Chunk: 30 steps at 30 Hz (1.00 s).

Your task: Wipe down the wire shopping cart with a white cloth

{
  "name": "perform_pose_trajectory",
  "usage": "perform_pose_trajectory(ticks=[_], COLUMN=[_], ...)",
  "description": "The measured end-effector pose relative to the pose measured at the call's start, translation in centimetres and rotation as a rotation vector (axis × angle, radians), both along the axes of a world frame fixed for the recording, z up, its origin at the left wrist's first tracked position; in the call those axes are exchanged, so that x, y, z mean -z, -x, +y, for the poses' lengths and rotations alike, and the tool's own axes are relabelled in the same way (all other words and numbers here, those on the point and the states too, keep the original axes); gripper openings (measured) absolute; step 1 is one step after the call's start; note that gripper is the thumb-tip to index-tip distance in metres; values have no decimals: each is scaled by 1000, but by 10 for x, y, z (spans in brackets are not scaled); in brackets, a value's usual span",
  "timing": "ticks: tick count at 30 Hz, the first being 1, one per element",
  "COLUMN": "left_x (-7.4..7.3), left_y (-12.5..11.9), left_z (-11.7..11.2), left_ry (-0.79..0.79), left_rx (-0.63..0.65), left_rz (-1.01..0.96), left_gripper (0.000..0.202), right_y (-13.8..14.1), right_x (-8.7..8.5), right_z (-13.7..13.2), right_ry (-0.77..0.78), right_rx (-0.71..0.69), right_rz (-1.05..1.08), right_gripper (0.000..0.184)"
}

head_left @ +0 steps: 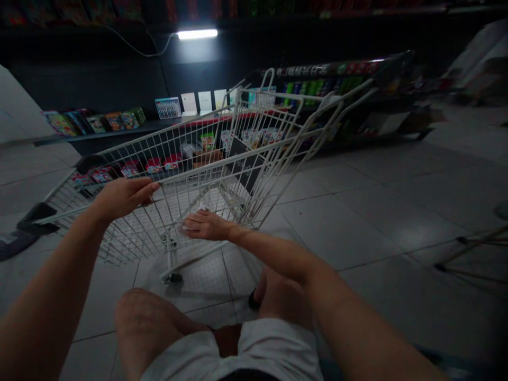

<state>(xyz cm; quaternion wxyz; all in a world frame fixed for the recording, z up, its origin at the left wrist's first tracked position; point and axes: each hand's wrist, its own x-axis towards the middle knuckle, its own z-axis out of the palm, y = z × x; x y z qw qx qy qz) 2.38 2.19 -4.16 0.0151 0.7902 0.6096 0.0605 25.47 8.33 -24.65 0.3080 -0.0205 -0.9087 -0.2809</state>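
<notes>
A wire shopping cart (206, 172) stands side-on before my knees, its handle end to the right. My left hand (125, 197) rests on the near top rail with its fingers curled over it. Lower down, my right hand (206, 225) presses against the wire side of the basket. A whitish, crumpled piece like a thin cloth (183, 227) shows around its fingers; most of it is hidden under the hand. Inside the cart, a dark panel (246, 165) hangs near the handle end. Below the basket, a caster wheel (173, 278) touches the floor.
Behind the cart runs a dark store shelf (153, 126) with boxes, packets and cans. A lit tube lamp (197, 34) hangs there on a cable. Thin legs of a stand or stool (468, 254) are at the right. My knees are close below the cart.
</notes>
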Motion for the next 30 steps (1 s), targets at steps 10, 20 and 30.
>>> perform_pose_trajectory(ticks=[10, 20, 30], left_x=[1, 2, 7], left_y=[22, 29, 36], left_z=[-5, -8, -24], left_ry=[20, -10, -50], left_rx=[-2, 25, 29], left_rz=[-50, 77, 100], left_gripper=[49, 38, 44], right_y=[-46, 60, -183], right_x=[-122, -134, -146], right_z=[-3, -29, 1], right_ry=[-3, 50, 18], right_rx=[237, 284, 403], right_rz=[538, 248, 466], right_gripper=[22, 24, 11])
